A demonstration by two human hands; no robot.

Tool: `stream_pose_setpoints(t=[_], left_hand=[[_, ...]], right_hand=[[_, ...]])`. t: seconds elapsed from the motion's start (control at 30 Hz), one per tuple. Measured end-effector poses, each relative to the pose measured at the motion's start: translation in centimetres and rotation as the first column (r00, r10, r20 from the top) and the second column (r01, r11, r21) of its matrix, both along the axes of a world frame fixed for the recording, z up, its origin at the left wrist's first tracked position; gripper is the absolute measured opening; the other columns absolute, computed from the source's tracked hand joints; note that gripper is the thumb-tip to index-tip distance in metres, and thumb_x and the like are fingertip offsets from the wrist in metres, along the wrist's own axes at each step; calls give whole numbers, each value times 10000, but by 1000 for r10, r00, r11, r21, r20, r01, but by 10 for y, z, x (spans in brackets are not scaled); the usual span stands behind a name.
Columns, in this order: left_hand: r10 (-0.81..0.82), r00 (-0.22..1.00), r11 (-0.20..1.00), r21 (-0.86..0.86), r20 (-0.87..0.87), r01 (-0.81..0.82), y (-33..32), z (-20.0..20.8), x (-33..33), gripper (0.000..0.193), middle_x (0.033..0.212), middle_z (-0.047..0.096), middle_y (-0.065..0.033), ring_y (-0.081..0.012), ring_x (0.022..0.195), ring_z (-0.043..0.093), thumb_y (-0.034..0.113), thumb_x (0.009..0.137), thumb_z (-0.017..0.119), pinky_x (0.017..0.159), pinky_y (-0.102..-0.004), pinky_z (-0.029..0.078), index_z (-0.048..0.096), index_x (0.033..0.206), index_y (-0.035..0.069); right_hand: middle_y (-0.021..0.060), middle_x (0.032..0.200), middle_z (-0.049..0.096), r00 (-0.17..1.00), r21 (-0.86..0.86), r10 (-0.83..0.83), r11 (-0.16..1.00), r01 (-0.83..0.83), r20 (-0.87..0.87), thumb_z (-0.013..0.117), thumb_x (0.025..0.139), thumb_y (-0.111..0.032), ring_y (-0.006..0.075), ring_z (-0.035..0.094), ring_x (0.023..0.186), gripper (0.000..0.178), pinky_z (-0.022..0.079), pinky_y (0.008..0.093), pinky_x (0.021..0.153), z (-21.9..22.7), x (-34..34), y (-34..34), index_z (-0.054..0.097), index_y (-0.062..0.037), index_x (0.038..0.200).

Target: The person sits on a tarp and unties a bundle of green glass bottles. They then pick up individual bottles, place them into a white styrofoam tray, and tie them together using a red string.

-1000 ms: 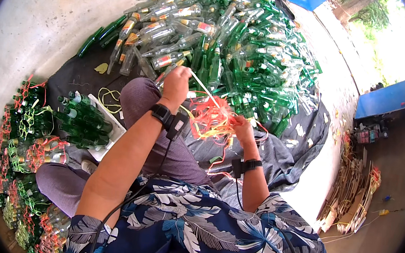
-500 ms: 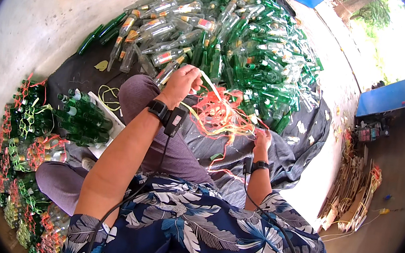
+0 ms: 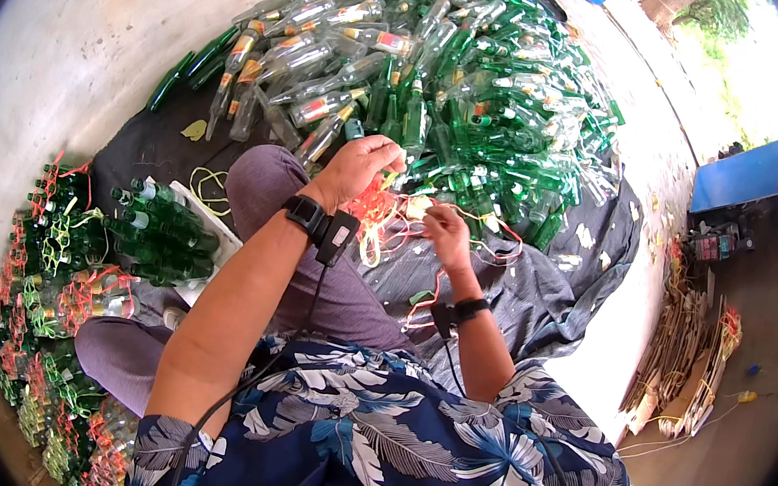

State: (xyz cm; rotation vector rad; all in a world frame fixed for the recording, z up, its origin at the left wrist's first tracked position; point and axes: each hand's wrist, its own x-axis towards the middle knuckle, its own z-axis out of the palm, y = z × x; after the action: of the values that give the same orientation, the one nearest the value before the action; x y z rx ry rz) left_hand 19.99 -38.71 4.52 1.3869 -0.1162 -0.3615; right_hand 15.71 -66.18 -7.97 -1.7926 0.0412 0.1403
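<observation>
My left hand (image 3: 359, 170) is closed in a pinch above my bent knee, holding plastic twine. Below its fingers hangs a bunched tangle of red and yellow plastic twine (image 3: 374, 213), partly hidden behind the hand. Just to the right, my right hand (image 3: 450, 238) has its fingers bent inward beside a pale yellow piece of the tangle. Whatever its fingertips hold is too small to make out. Loose red strands loop out past this hand onto the dark sheet (image 3: 536, 303).
A large heap of green and clear glass bottles (image 3: 445, 86) lies just beyond my hands. Left of my knees stand green bottles (image 3: 165, 232) in a pale crate and stacked bottles tied with twine (image 3: 57, 292). Flattened cardboard bundles (image 3: 678, 362) lie at the right.
My right hand has moved left and slightly up, close to my left hand. My left hand has shifted slightly right and down. The tangle, spread wide before, is bunched below the left hand.
</observation>
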Motion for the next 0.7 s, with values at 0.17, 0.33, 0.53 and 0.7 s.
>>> stream_pose_setpoints(t=[0.17, 0.33, 0.53, 0.7], left_hand=[[-69, 997, 994, -82, -28, 67, 1, 0, 4, 337, 1091, 699, -43, -118, 1030, 646, 352, 1080, 549, 935, -313, 497, 661, 1193, 55], [16, 996, 1000, 17, -86, -14, -1, 5, 0, 330, 1095, 695, -39, -96, 765, 643, 252, 1006, 657, 694, -229, 517, 635, 1253, 35], [-192, 969, 934, 333, 155, 132, -5, -27, -4, 412, 1053, 728, -81, -109, 858, 662, 82, 862, 681, 742, -267, 522, 653, 1259, -22], [-180, 976, 862, 497, 126, 95, -14, -9, -8, 250, 857, 723, -76, -121, 650, 656, 106, 879, 691, 614, -289, 522, 707, 1101, -7]], right_hand=[[87, 952, 739, 928, -458, 148, 889, 28, 343, 777, 896, -206, 194, 676, 809, 250, 544, 343, 742, 18, 17, 72, 734, -33, 1073], [-10, 783, 644, 994, 26, 101, 994, -102, 32, 664, 955, -136, 50, 517, 680, 162, 443, 241, 615, 10, 25, 64, 713, 6, 1016], [-59, 721, 546, 956, 380, 212, 917, -123, -201, 583, 965, -105, 30, 427, 591, 188, 327, 211, 525, 86, 13, 54, 698, -3, 1074], [-72, 682, 468, 930, 461, 272, 877, -134, -246, 558, 944, -57, 25, 357, 546, 145, 269, 221, 490, 96, 14, 33, 673, -9, 1019]])
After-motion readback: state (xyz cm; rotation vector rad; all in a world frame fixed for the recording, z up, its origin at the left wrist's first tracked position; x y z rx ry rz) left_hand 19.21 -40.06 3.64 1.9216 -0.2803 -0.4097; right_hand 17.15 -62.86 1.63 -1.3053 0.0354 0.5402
